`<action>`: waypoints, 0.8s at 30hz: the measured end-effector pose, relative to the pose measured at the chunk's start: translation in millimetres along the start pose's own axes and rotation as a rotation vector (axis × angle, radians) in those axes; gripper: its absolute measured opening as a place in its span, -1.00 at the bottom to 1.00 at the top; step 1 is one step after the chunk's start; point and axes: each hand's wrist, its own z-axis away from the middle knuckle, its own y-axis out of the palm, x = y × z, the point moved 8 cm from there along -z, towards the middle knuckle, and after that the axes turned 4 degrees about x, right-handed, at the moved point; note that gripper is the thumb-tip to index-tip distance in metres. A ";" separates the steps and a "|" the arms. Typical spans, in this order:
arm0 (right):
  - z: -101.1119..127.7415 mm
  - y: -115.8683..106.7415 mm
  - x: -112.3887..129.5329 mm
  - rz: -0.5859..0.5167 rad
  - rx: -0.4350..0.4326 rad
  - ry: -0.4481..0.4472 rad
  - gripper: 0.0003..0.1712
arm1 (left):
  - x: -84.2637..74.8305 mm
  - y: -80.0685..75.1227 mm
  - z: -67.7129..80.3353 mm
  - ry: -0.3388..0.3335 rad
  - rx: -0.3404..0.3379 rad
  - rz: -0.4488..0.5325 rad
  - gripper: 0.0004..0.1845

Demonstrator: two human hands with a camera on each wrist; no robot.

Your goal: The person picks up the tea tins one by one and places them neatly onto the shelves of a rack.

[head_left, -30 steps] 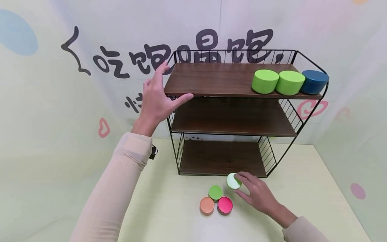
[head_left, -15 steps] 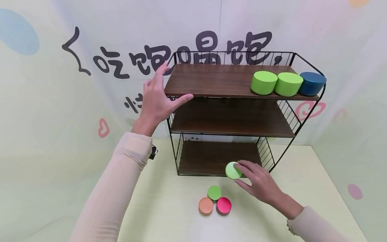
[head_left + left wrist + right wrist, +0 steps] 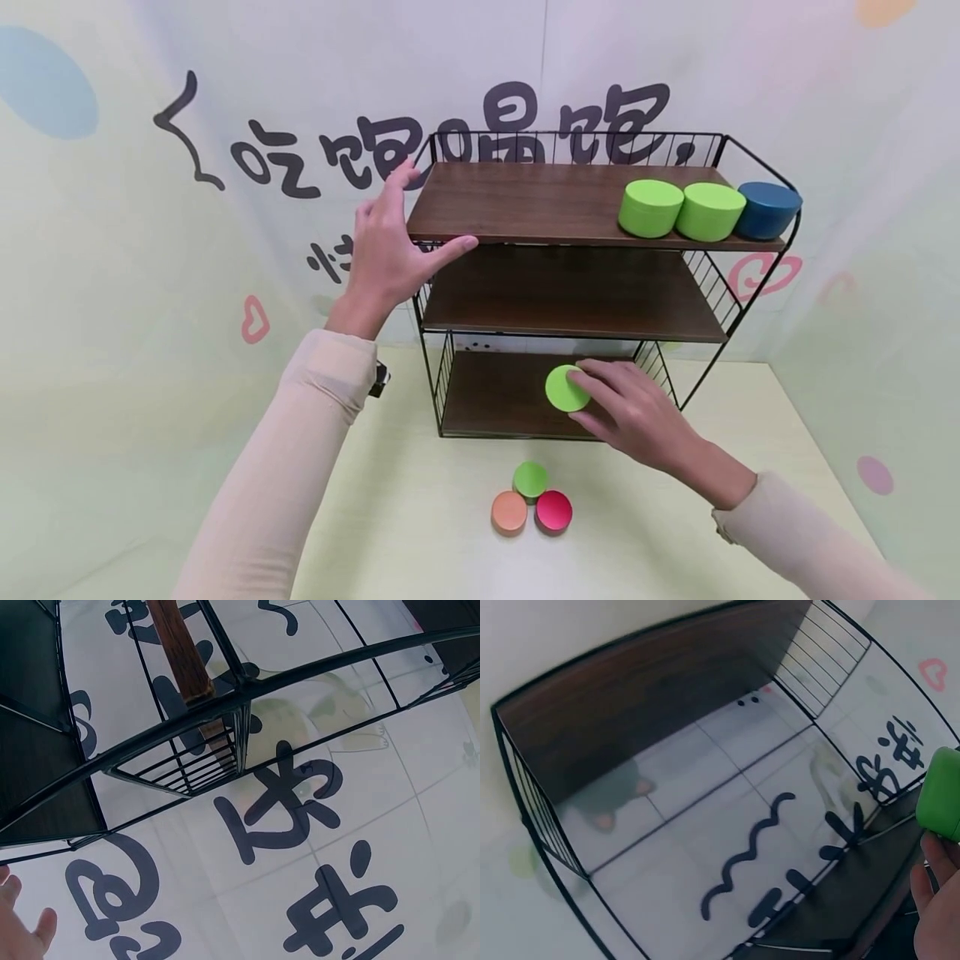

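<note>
My right hand [image 3: 600, 400] grips a small light-green round tin [image 3: 566, 388] and holds it in the air in front of the bottom shelf [image 3: 495, 400] of a black wire rack with brown boards. In the right wrist view the tin [image 3: 941, 793] shows at the right edge above my fingers [image 3: 937, 900]. My left hand [image 3: 397, 242] holds the left end of the top shelf [image 3: 517, 200], thumb along the front edge and fingers up the side. Three small tins, green [image 3: 530, 479], orange [image 3: 509, 512] and pink [image 3: 553, 511], sit together on the table.
On the top shelf's right end stand two large green tins [image 3: 651, 207] [image 3: 709, 210] and a blue one [image 3: 768, 209]. The middle shelf [image 3: 570, 296] holds nothing. A printed backdrop [image 3: 225, 125] closes in the back and sides of the pale yellow table [image 3: 420, 533].
My right hand has lifted the light-green tin off the table and carried it up and away, to the front of the bottom shelf. The left hand has stayed on the rack.
</note>
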 end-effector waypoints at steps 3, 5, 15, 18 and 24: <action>-11.7 -7.2 2.7 0.012 0.010 -0.028 -0.43 | 0.0 0.0 0.2 0.005 -0.002 -0.004 0.17; -19.0 -12.9 3.9 0.024 0.014 -0.044 -0.43 | -0.3 0.0 0.2 0.010 -0.005 -0.004 0.17; -53.0 -58.5 3.3 0.122 -0.112 -0.130 -0.42 | -0.4 -0.1 0.2 0.009 -0.006 -0.002 0.16; -63.0 -74.4 1.2 0.150 -0.166 -0.143 -0.44 | -0.3 0.0 0.3 0.006 -0.005 -0.002 0.17; -79.8 -98.2 -5.1 0.161 -0.241 -0.136 -0.50 | -0.2 -0.3 0.5 0.006 -0.007 -0.004 0.17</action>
